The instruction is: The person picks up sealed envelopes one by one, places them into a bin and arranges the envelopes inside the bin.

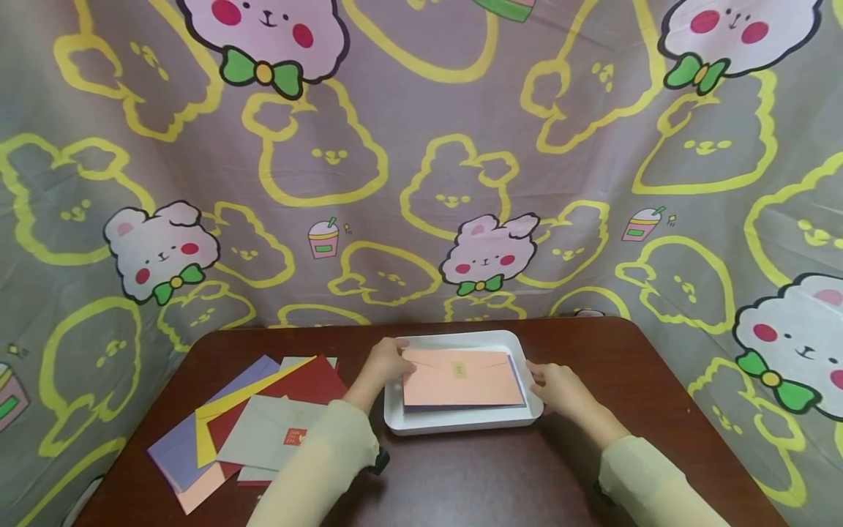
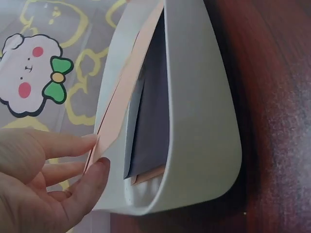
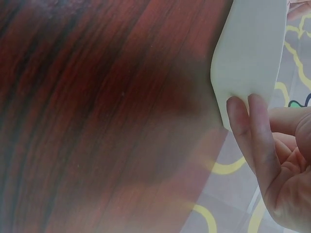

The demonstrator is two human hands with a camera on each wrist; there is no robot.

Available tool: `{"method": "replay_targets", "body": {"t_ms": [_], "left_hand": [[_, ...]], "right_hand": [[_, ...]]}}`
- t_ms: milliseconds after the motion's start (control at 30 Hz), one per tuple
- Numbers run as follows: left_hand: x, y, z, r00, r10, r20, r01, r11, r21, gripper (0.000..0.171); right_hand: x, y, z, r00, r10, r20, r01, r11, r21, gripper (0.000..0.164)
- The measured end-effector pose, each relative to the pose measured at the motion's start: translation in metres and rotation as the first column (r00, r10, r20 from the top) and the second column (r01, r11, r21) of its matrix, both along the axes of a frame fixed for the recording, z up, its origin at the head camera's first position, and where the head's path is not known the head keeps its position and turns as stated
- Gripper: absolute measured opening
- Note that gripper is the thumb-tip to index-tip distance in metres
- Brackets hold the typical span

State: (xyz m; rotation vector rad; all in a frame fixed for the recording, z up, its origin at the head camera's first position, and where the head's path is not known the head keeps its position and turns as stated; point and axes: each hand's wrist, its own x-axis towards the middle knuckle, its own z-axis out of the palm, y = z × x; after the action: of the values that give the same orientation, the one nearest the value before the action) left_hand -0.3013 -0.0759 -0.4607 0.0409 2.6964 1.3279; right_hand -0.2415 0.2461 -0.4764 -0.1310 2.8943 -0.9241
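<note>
My left hand [image 1: 388, 364] pinches the left edge of a pink envelope [image 1: 461, 377] with a small yellowish seal. In the left wrist view, that edge is raised over a dark envelope [image 2: 150, 116]. These lie in a white tray [image 1: 461, 420], with a peach edge [image 2: 148, 174] showing beneath the dark one. My right hand [image 1: 563, 391] grips the tray's right end. In the right wrist view, two fingers [image 3: 260, 121] lie on the outer wall, and another digit reaches the rim, its tip partly hidden.
Left of the tray, several loose envelopes overlap on the brown table [image 1: 481, 476]: purple [image 1: 211, 439], yellow [image 1: 205, 439], red [image 1: 323, 384] and a grey one [image 1: 257, 432] with a red label. A patterned curtain [image 1: 388, 219] hangs behind the table.
</note>
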Motion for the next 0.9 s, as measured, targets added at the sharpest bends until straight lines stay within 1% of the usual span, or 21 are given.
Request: {"method": "replay_targets", "body": {"t_ms": [67, 167, 300, 400, 500, 533, 600, 667, 733, 767, 833, 900], "left_hand": [[0.0, 0.003, 0.001, 0.999, -0.028, -0.024, 0.026, 0.996, -0.085, 0.052], [0.001, 0.006, 0.001, 0.999, -0.048, -0.024, 0.045, 0.991, -0.123, 0.051], [-0.001, 0.009, -0.001, 0.998, -0.06, -0.023, 0.055, 0.983, -0.176, 0.052], [-0.002, 0.011, -0.003, 0.995, -0.095, -0.023, 0.087, 0.97, -0.228, 0.057], [-0.002, 0.014, -0.003, 0.991, -0.134, -0.009, 0.126, 0.951, -0.283, 0.066], [-0.002, 0.015, -0.003, 0.989, -0.147, -0.004, 0.139, 0.941, -0.308, 0.069], [-0.001, 0.017, -0.003, 0.985, -0.173, -0.004, 0.159, 0.914, -0.373, 0.071], [-0.001, 0.018, -0.004, 0.981, -0.195, -0.004, 0.173, 0.882, -0.437, 0.071], [-0.001, 0.019, -0.005, 0.975, -0.221, -0.01, 0.186, 0.845, -0.502, 0.068], [-0.001, 0.02, -0.006, 0.974, -0.228, -0.011, 0.189, 0.831, -0.524, 0.065], [0.0, 0.021, -0.007, 0.971, -0.239, -0.01, 0.193, 0.809, -0.555, 0.063], [0.0, 0.022, -0.008, 0.97, -0.243, -0.009, 0.194, 0.796, -0.573, 0.061]], "right_hand": [[0.001, 0.0, -0.001, 1.0, -0.004, -0.003, 0.004, 1.0, -0.003, 0.05], [0.001, 0.0, -0.002, 1.0, 0.001, -0.01, -0.001, 1.0, 0.002, 0.049], [0.0, 0.0, -0.002, 1.0, 0.002, 0.001, -0.002, 1.0, 0.005, 0.05], [-0.001, 0.001, -0.002, 1.0, 0.001, 0.005, -0.001, 1.0, 0.013, 0.05], [-0.002, 0.001, -0.003, 1.0, -0.01, 0.012, 0.01, 1.0, 0.013, 0.05], [-0.002, 0.001, -0.002, 1.0, -0.012, 0.014, 0.012, 1.0, 0.01, 0.05], [-0.001, 0.0, -0.002, 1.0, -0.01, 0.018, 0.01, 1.0, 0.006, 0.051], [-0.001, 0.0, -0.002, 1.0, -0.01, 0.019, 0.01, 1.0, 0.002, 0.051], [-0.001, 0.0, -0.002, 1.0, -0.008, 0.015, 0.008, 1.0, 0.006, 0.051], [0.0, 0.0, -0.002, 1.0, -0.008, 0.014, 0.008, 1.0, 0.01, 0.051], [0.0, 0.0, -0.002, 1.0, -0.012, 0.008, 0.011, 1.0, 0.013, 0.051], [0.001, 0.0, -0.002, 1.0, -0.013, 0.008, 0.013, 1.0, 0.014, 0.05]]}}
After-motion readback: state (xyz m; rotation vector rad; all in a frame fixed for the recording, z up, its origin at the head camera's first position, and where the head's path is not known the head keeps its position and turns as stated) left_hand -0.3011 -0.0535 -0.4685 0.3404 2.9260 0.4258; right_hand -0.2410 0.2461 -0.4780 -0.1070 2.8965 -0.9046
